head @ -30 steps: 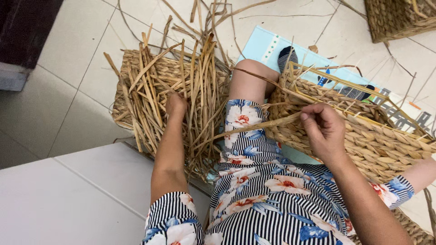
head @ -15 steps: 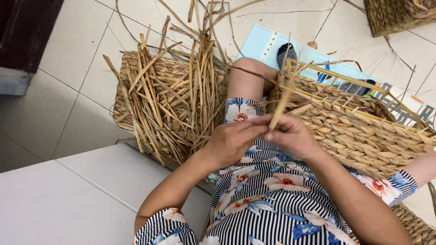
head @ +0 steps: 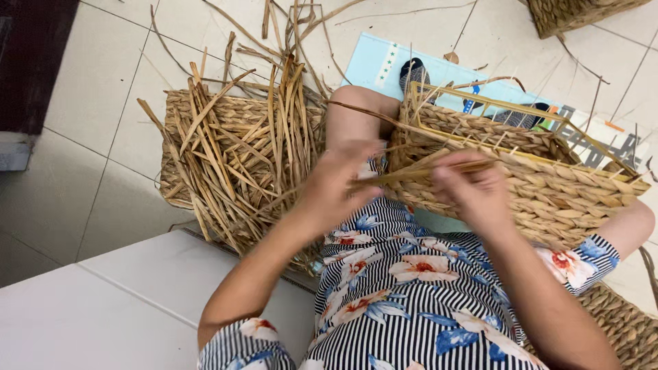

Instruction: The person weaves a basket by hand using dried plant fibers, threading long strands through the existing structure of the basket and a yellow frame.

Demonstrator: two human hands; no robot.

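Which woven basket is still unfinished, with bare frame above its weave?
The basket on the person's lap, beside the right hand; the corner basket looks fully woven.

We're down on a home's pale tiled floor [head: 89, 89], turned weaving spot. Dried reeds [head: 240, 144] lie heaped there, woven baskets [head: 548, 185] all around.

A pile of dried reeds [head: 233, 157] lies on a flat woven mat [head: 179, 178] on the tiled floor [head: 96, 82]. Another wicker basket [head: 582, 12] stands farther off.
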